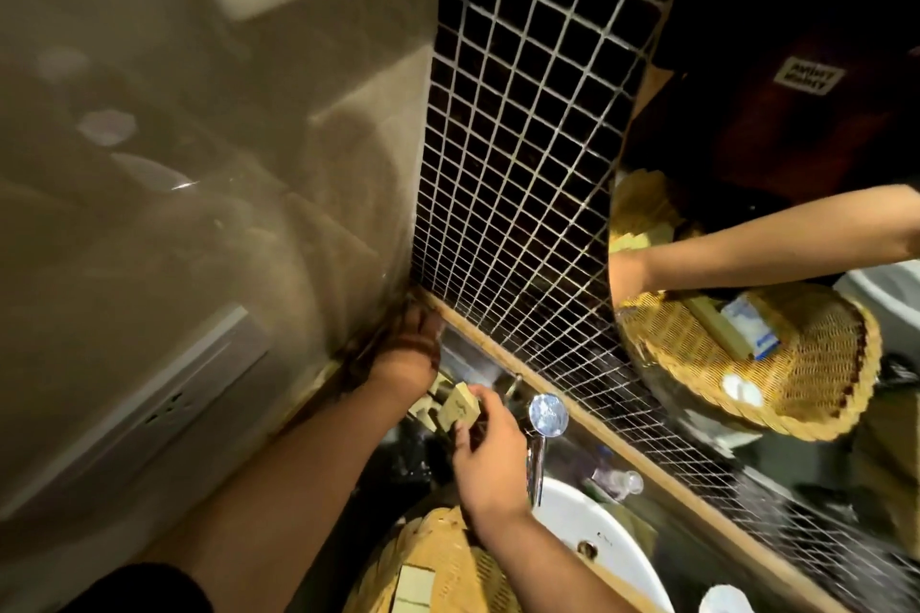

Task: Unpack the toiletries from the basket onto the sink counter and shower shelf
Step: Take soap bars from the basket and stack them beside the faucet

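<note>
The woven basket (pixel 438 562) sits at the bottom of the view beside the sink, with a pale box (pixel 413 587) lying in it. My right hand (pixel 485 453) pinches a small beige box (pixel 110 408) — a small beige box (pixel 459 408) — just above the counter, left of the tap. My left hand (pixel 405 348) reaches into the corner where the beige wall meets the tiled ledge; its fingers are blurred and I cannot tell how they lie. More beige boxes (pixel 432 393) stand under its wrist.
A chrome tap (pixel 546 416) rises over the white sink (pixel 597 543). A small clear bottle (pixel 617 480) lies on the metal ledge (pixel 662 508) below the black mosaic tiles. A round mirror (pixel 747 164) at right reflects the basket and an arm.
</note>
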